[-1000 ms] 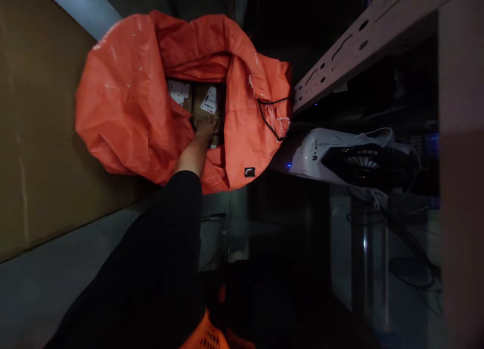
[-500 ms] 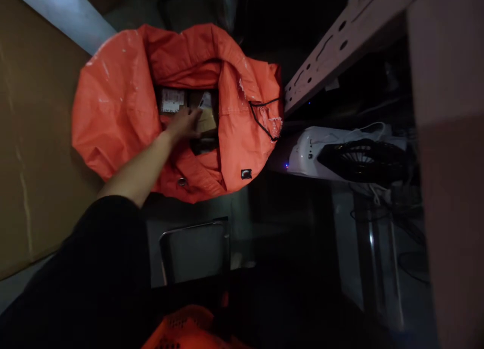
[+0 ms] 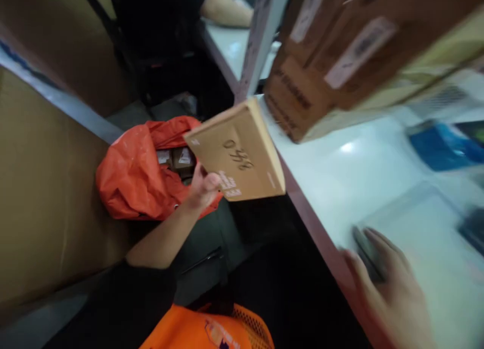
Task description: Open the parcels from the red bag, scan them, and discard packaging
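left hand (image 3: 205,186) partly behind carton (image 3: 239,153), right hand (image 3: 393,291) blurred

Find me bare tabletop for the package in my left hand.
The white tabletop has a bare patch bordered by brown cardboard above in view, the blue item rightward, and your right hand over a dark mouse-like object below. It's crowded where the cardboard stands and around the blue item; the orange bag holds boxes.

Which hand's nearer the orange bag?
Left. The left hand, holding a parcel, appears in front of the orange bag; the right hand is farther, over the white desk.
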Demonstrator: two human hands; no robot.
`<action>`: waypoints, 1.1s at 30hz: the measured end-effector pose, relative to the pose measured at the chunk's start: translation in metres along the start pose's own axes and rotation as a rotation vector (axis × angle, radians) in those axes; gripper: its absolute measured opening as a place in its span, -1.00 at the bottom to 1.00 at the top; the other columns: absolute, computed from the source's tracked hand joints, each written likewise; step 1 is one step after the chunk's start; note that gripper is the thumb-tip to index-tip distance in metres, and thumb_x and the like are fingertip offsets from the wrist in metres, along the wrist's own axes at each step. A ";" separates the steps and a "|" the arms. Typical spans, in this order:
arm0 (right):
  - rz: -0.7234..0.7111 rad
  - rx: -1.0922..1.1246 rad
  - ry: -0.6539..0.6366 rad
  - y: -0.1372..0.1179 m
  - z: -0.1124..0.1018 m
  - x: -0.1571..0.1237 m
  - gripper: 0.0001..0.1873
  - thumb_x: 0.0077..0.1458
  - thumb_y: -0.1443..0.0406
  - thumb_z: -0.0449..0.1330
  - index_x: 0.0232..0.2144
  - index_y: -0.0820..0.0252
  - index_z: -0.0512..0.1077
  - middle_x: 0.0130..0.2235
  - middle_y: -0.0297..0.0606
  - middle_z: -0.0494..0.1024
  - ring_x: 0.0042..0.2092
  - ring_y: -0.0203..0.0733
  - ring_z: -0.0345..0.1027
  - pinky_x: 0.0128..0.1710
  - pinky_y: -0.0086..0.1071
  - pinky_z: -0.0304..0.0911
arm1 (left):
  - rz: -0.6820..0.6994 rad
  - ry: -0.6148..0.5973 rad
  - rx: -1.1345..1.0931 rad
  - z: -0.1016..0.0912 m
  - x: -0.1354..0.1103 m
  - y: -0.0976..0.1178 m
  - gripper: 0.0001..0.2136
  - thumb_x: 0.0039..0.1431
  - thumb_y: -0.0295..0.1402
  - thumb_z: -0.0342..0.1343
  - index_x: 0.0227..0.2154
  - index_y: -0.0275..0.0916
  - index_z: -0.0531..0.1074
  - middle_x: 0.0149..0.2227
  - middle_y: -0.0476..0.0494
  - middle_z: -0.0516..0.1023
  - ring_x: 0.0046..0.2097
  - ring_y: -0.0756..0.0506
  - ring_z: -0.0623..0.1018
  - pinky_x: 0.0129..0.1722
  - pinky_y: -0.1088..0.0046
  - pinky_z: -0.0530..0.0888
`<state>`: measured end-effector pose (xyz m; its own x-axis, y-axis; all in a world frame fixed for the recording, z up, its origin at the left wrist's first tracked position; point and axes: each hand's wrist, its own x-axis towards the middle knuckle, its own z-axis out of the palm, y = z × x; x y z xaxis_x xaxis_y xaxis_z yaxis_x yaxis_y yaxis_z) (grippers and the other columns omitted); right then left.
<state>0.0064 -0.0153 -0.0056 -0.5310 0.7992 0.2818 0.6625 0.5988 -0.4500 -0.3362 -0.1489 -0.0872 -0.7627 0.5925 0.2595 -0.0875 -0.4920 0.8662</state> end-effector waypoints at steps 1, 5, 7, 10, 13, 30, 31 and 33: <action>0.028 0.047 0.044 -0.001 -0.005 -0.007 -0.42 0.30 -0.12 0.19 0.15 0.12 0.47 0.17 -0.03 0.48 0.22 0.28 0.35 0.26 0.24 0.25 | 0.057 -0.107 0.009 0.028 -0.006 0.002 -0.26 -0.01 0.30 0.30 0.14 -0.02 0.41 -0.02 -0.17 0.63 0.05 -0.29 0.64 0.07 0.07 0.62; 0.048 0.061 0.333 0.016 -0.061 -0.043 -0.51 0.32 -0.03 0.16 0.10 0.15 0.49 0.08 -0.03 0.56 0.10 0.18 0.47 0.15 0.11 0.35 | 0.473 -0.485 0.306 0.127 -0.036 0.019 -0.15 0.09 0.15 0.33 0.37 -0.01 0.18 0.23 -0.31 0.45 0.24 -0.36 0.50 0.21 -0.06 0.51; 0.101 -0.056 0.472 0.045 -0.110 -0.076 -0.50 0.30 -0.04 0.16 0.09 0.15 0.50 0.03 -0.03 0.59 -0.02 0.17 0.52 0.09 0.10 0.37 | 0.753 -0.696 0.507 0.166 -0.056 0.026 -0.19 0.16 0.02 0.35 0.39 -0.03 0.16 0.24 -0.34 0.43 0.28 -0.37 0.45 0.31 -0.09 0.40; 0.317 -0.277 0.597 0.110 -0.188 -0.139 -0.41 0.22 -0.09 0.15 0.05 0.22 0.54 -0.01 0.07 0.60 -0.05 0.30 0.52 0.06 0.16 0.34 | 1.091 -1.001 0.598 0.215 -0.095 0.025 -0.29 0.30 -0.09 0.25 0.42 -0.08 0.14 0.16 -0.32 0.50 0.23 -0.31 0.47 0.34 0.02 0.37; 0.614 -0.475 0.548 0.173 -0.244 -0.199 -0.28 0.16 -0.12 0.19 0.06 0.38 0.56 0.03 0.27 0.55 0.11 0.48 0.42 0.12 0.17 0.29 | 1.243 -1.143 0.617 0.254 -0.135 0.014 -0.34 0.37 -0.19 0.19 0.44 -0.16 0.11 0.14 -0.30 0.52 0.22 -0.26 0.46 0.32 0.14 0.37; 1.105 -0.501 -0.004 0.194 -0.298 -0.203 -0.61 0.35 0.20 0.20 -0.01 0.49 0.52 -0.01 0.29 0.57 0.04 0.32 0.50 -0.09 -0.08 0.45 | -0.355 -1.503 0.099 0.334 -0.127 -0.010 0.37 -0.23 0.27 0.44 0.53 -0.06 -0.25 0.55 -0.34 -0.16 0.52 -0.47 0.01 0.47 -0.02 0.08; 1.085 -0.455 0.004 0.183 -0.310 -0.202 -0.64 0.38 0.16 0.18 -0.10 0.42 0.55 -0.11 0.21 0.61 -0.07 0.24 0.55 -0.17 -0.12 0.46 | -0.373 -1.522 0.098 0.334 -0.128 -0.010 0.37 -0.23 0.20 0.49 0.53 -0.04 -0.25 0.56 -0.32 -0.16 0.52 -0.45 0.02 0.48 -0.01 0.06; 0.988 -0.325 -0.042 0.160 -0.339 -0.204 -0.62 0.40 0.07 0.19 -0.30 0.26 0.54 -0.36 -0.01 0.61 -0.34 0.04 0.53 -0.38 -0.22 0.40 | -0.360 -1.544 0.128 0.332 -0.133 -0.009 0.38 -0.22 0.04 0.54 0.53 -0.02 -0.29 0.55 -0.31 -0.13 0.52 -0.43 0.03 0.48 -0.02 0.04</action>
<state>0.4000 -0.0651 0.1517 0.3115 0.9426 -0.1204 0.9193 -0.3310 -0.2128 -0.0210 -0.0112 0.0123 0.6470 0.7499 0.1381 0.0013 -0.1822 0.9833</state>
